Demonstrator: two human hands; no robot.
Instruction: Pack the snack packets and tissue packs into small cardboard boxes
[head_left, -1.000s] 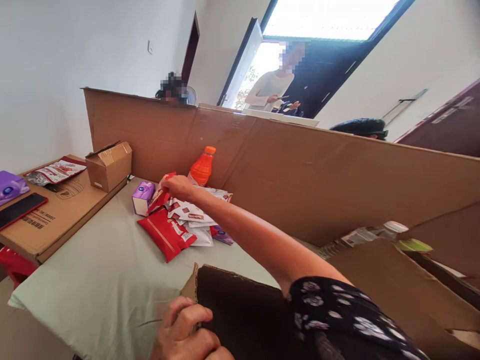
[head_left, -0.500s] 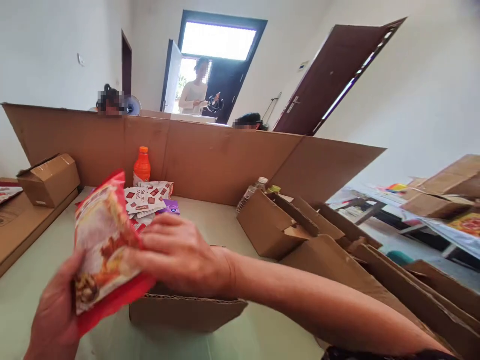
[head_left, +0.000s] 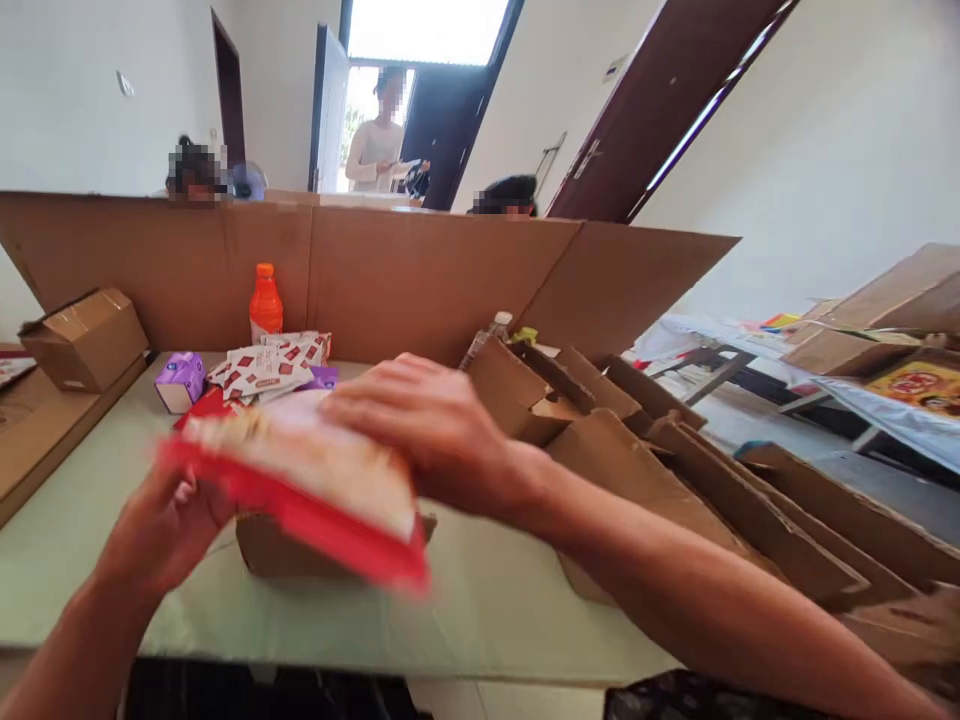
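Observation:
A red-and-white food packet [head_left: 315,470], smeared by motion, is held up tilted between my hands. My left hand [head_left: 161,525] is closed on its left end, with the fingers partly behind it. Across the packet's upper right side lies my right hand [head_left: 427,430], gripping it from above. Below the packet a small cardboard box [head_left: 289,550] stands on the table, mostly hidden. Just behind lie several white packets with dark red squares [head_left: 262,370], next to a purple carton [head_left: 180,382].
An orange bottle [head_left: 265,305] stands against a cardboard screen [head_left: 420,285]. A closed cardboard box [head_left: 86,340] is at left. Several open cardboard boxes [head_left: 637,480] and a clear bottle [head_left: 487,335] crowd the right. People [head_left: 375,150] are beyond the screen.
The packet has turned from nearly upright to lying across, its red edge now facing the lower right. My right hand has moved right and up. The purple carton has come into sight.

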